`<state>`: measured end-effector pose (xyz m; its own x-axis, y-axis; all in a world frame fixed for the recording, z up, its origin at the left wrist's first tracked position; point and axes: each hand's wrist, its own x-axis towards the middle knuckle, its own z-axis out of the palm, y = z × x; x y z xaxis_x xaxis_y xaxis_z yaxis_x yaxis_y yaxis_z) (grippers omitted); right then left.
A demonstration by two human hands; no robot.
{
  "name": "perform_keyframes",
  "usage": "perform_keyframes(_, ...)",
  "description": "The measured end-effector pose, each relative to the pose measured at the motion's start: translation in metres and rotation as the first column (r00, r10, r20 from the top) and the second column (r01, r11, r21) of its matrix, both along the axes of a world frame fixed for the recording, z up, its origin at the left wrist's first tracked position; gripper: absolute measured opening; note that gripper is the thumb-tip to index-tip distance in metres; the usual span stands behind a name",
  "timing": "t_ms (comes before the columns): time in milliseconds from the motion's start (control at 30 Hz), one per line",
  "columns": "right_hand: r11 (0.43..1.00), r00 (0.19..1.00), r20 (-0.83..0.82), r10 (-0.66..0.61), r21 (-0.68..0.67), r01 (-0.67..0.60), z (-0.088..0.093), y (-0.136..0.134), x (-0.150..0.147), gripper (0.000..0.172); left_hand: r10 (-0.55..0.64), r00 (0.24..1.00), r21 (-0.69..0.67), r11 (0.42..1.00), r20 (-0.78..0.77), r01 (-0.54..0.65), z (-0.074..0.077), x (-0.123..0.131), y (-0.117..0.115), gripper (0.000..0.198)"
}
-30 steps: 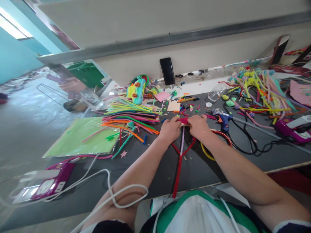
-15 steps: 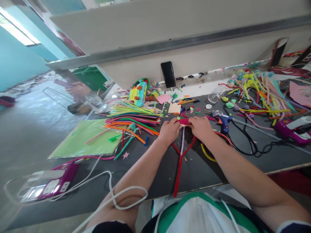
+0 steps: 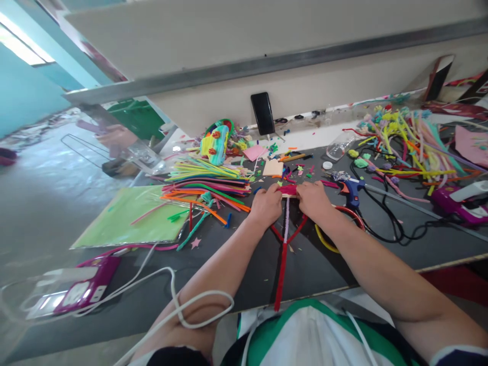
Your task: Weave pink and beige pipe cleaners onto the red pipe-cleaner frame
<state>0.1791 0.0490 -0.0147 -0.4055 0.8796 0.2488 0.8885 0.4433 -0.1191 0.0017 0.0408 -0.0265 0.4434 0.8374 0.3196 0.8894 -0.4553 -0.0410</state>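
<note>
Both hands grip a pink pipe-cleaner band (image 3: 288,190), one at each end, just above the dark tabletop. My left hand (image 3: 268,205) is closed around its left end, with the fingertips partly hidden. Closed likewise, my right hand (image 3: 314,200) pinches the right end. From the band's middle a lilac pipe cleaner (image 3: 287,218) runs down toward me. It meets a red pipe-cleaner stem (image 3: 281,277), which reaches the table's front edge. Two red side pieces (image 3: 297,230) slant from the join up toward my hands.
A bundle of coloured pipe cleaners (image 3: 208,178) lies left, beside a green sheet pack (image 3: 129,216). To the right are a blue glue gun (image 3: 353,191) with a black cord and a pipe-cleaner heap (image 3: 415,137). A phone (image 3: 263,113) leans at the back. A white cable (image 3: 206,295) crosses my left forearm.
The camera view has shifted slightly. Both hands keep their grip on the pink band, and its lower stem looks a little more upright in the picture.
</note>
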Motion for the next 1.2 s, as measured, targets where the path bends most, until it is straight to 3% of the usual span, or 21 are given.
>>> perform_keyframes(300, 0.999, 1.0, 0.004, -0.008, -0.04, 0.008, -0.002, 0.003, 0.001, 0.015, 0.019, 0.999, -0.017, 1.0, -0.042, -0.02, -0.001, -0.002, 0.0, 0.024)
perform_keyframes(633, 1.0, 0.996, -0.089, -0.012, -0.005, 0.012, -0.004, 0.008, 0.011, 0.009, -0.049, 0.999, 0.0, 0.999, -0.011, 0.049, 0.025, -0.014, -0.004, 0.02)
perform_keyframes(900, 0.997, 0.985, -0.17, -0.024, -0.082, 0.01, -0.007, 0.014, 0.016, 0.01, -0.171, 0.974, -0.046, 0.983, 0.146, 0.179, 0.008, -0.034, 0.013, 0.018)
perform_keyframes(1133, 0.989, 0.978, -0.189, -0.086, -0.137, 0.061, -0.007, 0.016, 0.017, 0.011, -0.127, 0.951, -0.064, 0.987, 0.28, 0.151, 0.003, -0.039, 0.022, 0.01)
perform_keyframes(1200, 0.99, 0.965, -0.239, -0.105, -0.119, 0.078, -0.006, 0.017, 0.019, 0.021, -0.116, 0.944, -0.051, 0.989, 0.308, 0.139, 0.004, -0.038, 0.021, 0.01)
